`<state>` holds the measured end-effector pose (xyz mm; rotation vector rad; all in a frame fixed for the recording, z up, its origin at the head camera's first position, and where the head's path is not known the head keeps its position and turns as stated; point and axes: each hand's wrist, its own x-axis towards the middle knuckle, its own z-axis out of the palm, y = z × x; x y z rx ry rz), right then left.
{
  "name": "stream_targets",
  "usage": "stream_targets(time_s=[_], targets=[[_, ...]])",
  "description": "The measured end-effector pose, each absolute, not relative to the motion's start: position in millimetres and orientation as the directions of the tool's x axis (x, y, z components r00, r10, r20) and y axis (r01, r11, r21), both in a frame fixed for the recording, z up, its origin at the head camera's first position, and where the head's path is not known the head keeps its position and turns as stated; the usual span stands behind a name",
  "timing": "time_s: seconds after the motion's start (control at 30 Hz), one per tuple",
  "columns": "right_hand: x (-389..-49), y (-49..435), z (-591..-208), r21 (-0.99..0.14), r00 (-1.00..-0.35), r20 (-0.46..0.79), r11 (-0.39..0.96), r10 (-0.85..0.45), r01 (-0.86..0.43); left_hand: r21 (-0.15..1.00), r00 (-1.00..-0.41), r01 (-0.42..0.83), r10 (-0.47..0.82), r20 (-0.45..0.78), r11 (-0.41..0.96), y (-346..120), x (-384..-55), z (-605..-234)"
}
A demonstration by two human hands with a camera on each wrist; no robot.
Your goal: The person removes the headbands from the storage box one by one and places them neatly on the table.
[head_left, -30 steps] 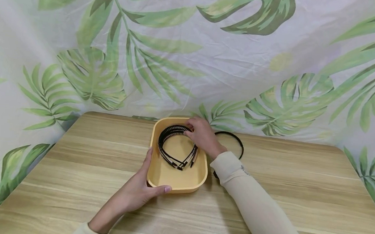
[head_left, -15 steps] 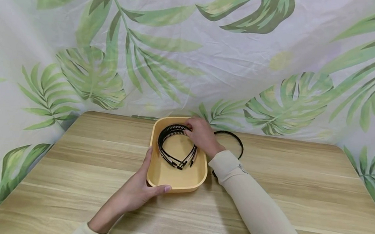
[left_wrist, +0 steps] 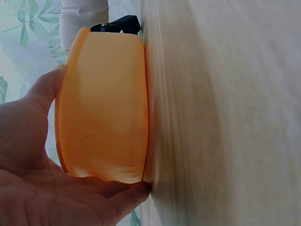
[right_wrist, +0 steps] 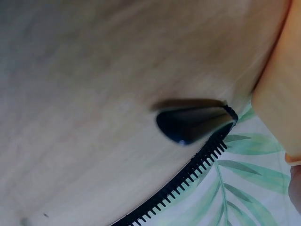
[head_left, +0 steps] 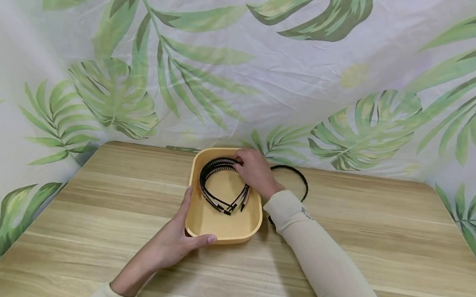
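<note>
My left hand (head_left: 173, 240) holds the near left corner of a yellow plastic box (head_left: 215, 230). The left wrist view shows its thumb at the rim and the other fingers along the wall of the box (left_wrist: 103, 103). Inside the box lies a nested bundle of black toothed headbands (head_left: 209, 176), tips towards me. At the far right of the bundle, my right hand (head_left: 257, 170) pinches the headbands; part of its grip is hidden. Just right of the box, another black headband (head_left: 300, 175) rests on the table. Its comb teeth show in the right wrist view, on the toothed band (right_wrist: 174, 190).
The wood-grain table (head_left: 127, 196) carries the box near its far edge. Behind it hangs a white cloth (head_left: 209, 86) printed with green leaves. My right sleeve (head_left: 326, 256) crosses over the table and hides part of the loose headband.
</note>
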<state>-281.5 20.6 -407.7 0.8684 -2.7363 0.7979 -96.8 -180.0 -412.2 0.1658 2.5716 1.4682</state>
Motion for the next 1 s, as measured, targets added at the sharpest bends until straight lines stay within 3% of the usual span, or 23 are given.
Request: stream_targets(time_s=[1.0], targets=[[-280.2, 22.0, -403.9, -0.460, -0.820, 0.326, 0.679, -0.471, -0.572, 0.860, -0.977, -0.018, 0.173, -0.122, 0.510, -179.7, -97.2, -411.3]])
